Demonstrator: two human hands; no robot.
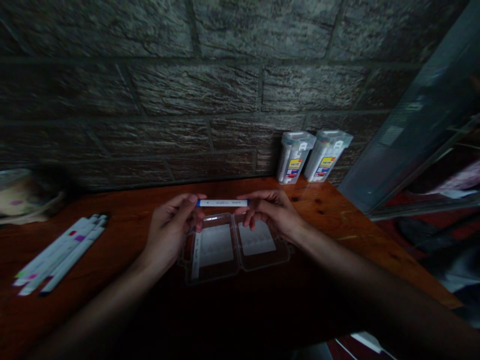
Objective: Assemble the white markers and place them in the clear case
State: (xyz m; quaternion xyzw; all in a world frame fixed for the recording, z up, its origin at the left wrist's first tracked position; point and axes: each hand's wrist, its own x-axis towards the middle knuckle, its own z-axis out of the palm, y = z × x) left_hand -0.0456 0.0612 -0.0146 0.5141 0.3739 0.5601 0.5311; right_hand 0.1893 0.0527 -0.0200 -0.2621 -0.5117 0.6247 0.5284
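Note:
I hold a white marker (222, 203) level between both hands, above the table. My left hand (170, 230) pinches its blue-tipped left end. My right hand (270, 210) pinches its right end. Just below them lies an open clear plastic case (234, 246), both halves flat on the wooden table (112, 250). One white marker (195, 255) lies along the left edge of the case's left half.
Several white markers (60, 255) lie in a bunch at the table's left. Two upright clear marker boxes (313, 156) stand against the brick wall at the back right. A pale bag (22, 197) sits at far left. A glass panel (408, 130) leans at right.

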